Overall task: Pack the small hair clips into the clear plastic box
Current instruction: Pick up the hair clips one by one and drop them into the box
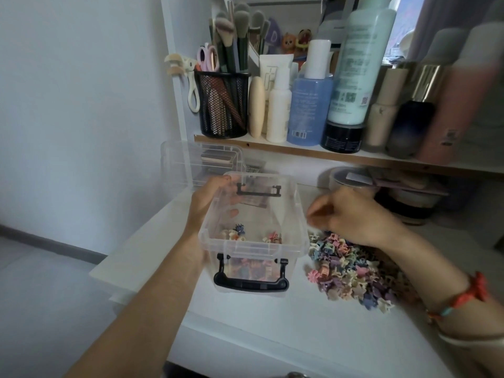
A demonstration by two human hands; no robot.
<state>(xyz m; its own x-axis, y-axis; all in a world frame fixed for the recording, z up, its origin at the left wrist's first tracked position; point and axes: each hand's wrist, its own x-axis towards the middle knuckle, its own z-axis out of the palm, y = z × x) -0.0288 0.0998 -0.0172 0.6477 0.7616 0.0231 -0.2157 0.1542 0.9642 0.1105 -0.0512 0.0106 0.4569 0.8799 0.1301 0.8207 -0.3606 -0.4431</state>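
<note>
Dozens of small pastel hair clips (354,268) lie heaped at lower right on the white desk top (272,323), just beside the clear plastic box (253,242) at centre, which has two black handles. The heap is too many to count, and two little clusters already sit inside the box. My left hand (215,197) grasps the box's left wall, thumb inside. My right hand (351,214) hovers over the heap's far end, fingers curled; whether they pinch a clip I cannot tell. Behind the box stands one clear plastic organiser (201,162), and behind my right hand one round tub (351,178). On the shelf above are one black mesh pot of brushes (225,105) and several bottles. The desk's left edge runs near my left forearm, with bare desk nearest me.
</note>
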